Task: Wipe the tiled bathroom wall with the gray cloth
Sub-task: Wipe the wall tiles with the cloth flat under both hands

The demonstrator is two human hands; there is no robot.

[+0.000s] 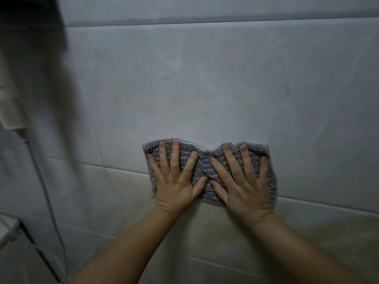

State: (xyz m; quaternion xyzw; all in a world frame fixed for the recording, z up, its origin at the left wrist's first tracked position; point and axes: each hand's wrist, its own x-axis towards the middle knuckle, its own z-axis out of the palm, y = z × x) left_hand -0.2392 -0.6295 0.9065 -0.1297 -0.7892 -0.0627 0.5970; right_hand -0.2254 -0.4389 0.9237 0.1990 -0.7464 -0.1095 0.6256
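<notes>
Gray terry cloth (205,167) lies flat against the tiled wall (205,83), straddling a grout line. I have my left hand (174,177) and right hand (244,181) side by side on it, fingers straight and spread, thumbs nearly touching, pressing it.

Two hands, one left hand (173,182) and one right hand (247,189), ten spread fingers in all, one gray terry cloth (205,167), one tiled wall (205,89), one thin hose (46,199)
</notes>
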